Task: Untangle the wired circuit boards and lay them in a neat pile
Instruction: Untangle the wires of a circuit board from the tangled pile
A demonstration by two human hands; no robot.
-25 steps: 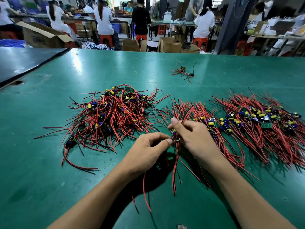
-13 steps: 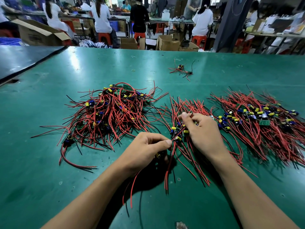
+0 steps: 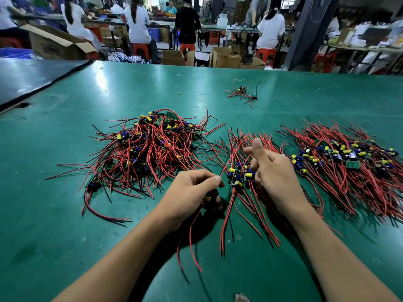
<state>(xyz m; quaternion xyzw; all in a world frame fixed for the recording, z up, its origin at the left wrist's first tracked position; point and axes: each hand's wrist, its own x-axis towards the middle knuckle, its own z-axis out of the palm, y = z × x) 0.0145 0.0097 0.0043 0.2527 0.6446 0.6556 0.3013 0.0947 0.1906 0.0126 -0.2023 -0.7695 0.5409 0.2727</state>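
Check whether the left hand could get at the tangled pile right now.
Probably yes, though not freely: the tangled pile lies close beside the left hand with nothing between, but that hand grips a board.

On the table (image 3: pixel 65 214) the tangled heap (image 3: pixel 148 149) lies left, small pile (image 3: pixel 237 171) in the middle, big pile (image 3: pixel 349 168) right, stray bundle (image 3: pixel 242 93) far behind.

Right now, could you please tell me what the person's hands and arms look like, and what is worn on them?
Both hands, left hand and right hand, are bare: no gloves, and no rings show on the visible fingers. The forearms are bare too down to the frame's edge, with no sleeve, watch or wristband in view.
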